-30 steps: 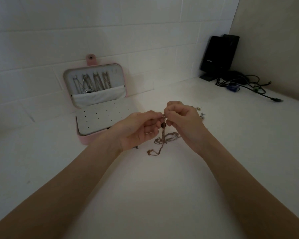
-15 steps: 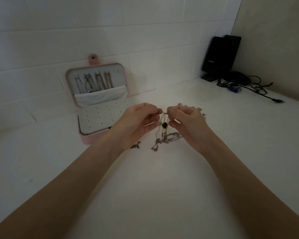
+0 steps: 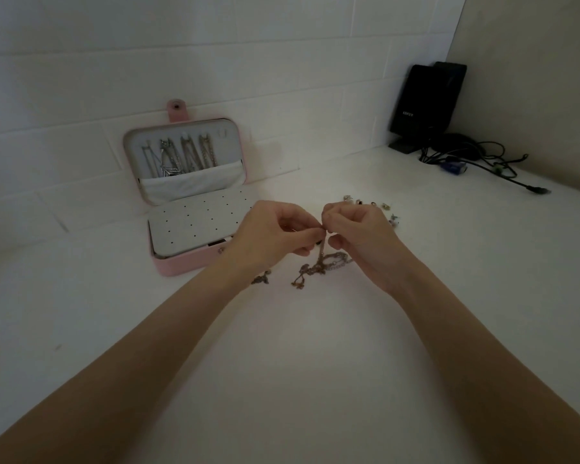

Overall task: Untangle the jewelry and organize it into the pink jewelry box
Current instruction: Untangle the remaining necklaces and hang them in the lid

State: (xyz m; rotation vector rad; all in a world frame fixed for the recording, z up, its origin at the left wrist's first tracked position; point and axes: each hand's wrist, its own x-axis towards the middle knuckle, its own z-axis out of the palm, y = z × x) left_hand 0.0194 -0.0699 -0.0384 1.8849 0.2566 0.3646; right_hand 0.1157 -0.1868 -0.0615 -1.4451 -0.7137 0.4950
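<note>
1. Your left hand [image 3: 275,234] and right hand [image 3: 359,229] each pinch the top of the tangled chain [image 3: 320,259] between thumb and fingertips, held above the counter [image 3: 315,363].
2. Half a second ago your hands stood slightly apart with a short stretch of chain between them; now the fingertips have closed back together at one point, as they were a second ago. That reads as working a single knot, not yet pulling a strand free.
3. The lower part of the chain droops onto the counter, its loops bunched just below your right hand, so the tangle looks far from cleared.
4. The pink jewelry box [image 3: 188,209] stands open just left of your left hand, with chains already hung in its lid.
5. Small loose pieces [image 3: 372,205] lie on the counter just beyond your right hand, waiting to be sorted.
</note>
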